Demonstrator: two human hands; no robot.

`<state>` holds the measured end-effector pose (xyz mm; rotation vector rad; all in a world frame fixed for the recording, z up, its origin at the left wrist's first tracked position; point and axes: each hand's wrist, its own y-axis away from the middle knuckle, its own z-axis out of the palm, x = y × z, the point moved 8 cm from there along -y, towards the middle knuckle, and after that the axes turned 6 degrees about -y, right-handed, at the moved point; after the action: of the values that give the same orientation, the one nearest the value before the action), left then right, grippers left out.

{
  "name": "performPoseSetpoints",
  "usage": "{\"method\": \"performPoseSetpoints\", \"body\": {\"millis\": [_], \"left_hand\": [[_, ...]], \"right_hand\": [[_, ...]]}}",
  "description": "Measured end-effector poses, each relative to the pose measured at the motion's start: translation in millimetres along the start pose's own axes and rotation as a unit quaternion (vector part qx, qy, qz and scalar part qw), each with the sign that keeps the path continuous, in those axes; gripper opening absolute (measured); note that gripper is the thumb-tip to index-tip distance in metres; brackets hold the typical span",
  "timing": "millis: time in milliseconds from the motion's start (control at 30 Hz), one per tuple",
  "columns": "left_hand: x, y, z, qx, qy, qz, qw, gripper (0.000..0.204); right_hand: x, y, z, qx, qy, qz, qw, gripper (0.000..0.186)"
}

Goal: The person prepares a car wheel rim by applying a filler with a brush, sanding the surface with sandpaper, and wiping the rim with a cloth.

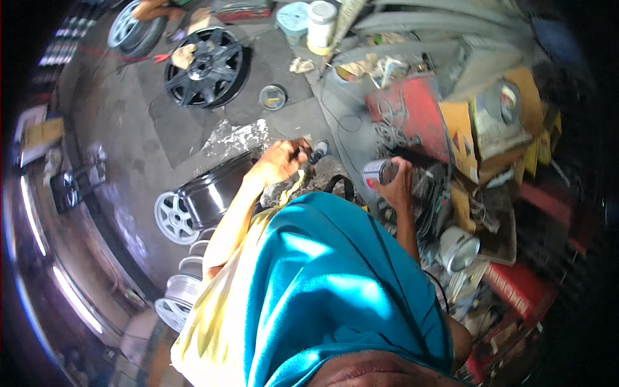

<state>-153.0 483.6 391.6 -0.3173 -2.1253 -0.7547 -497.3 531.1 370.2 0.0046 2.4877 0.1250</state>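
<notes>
My right hand (pixel 400 183) is wrapped round a small tin can (pixel 374 174) with a pale label and a red patch. The can is tilted, its dark end toward my palm. To its left, my left hand (pixel 278 161) has curled fingers beside a small dark object with a pale round end (pixel 320 148). Whether those fingers grip that object or something else is hard to make out. Under my left forearm lies a shiny dark wheel rim (pixel 218 188).
A black spoked wheel (pixel 203 76) with a tan cloth (pixel 184 57) lies ahead, near an open tin (pixel 273 97). Silver rims (pixel 175 218) line my left. Buckets (pixel 321 27), a red metal case (pixel 409 115) and cardboard boxes (pixel 461 138) crowd the right. Another person's limb (pixel 155 10) shows far left.
</notes>
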Motion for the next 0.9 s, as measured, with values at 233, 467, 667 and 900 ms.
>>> {"method": "performPoseSetpoints", "body": {"millis": [233,467,667,900], "left_hand": [[3.1,34.8,2.7,-0.040,-0.016,-0.102,0.994,0.033],[-27.3,18.6,-45.6,0.012,0.035,-0.075,0.996,0.036],[-111.4,1.2,-154.3,0.102,0.050,-0.037,0.993,0.035],[-249.9,57.5,-300.1,0.278,0.128,-0.111,0.945,0.032]], "right_hand": [[-25.4,-49.1,37.6,-0.156,0.032,-0.039,0.987,0.103],[-127.0,-125.9,100.3,-0.222,0.073,-0.178,0.956,0.090],[-199.9,-201.6,179.7,-0.258,0.104,-0.207,0.938,0.078],[-360.7,-294.8,250.9,-0.290,0.099,-0.250,0.919,0.083]]}}
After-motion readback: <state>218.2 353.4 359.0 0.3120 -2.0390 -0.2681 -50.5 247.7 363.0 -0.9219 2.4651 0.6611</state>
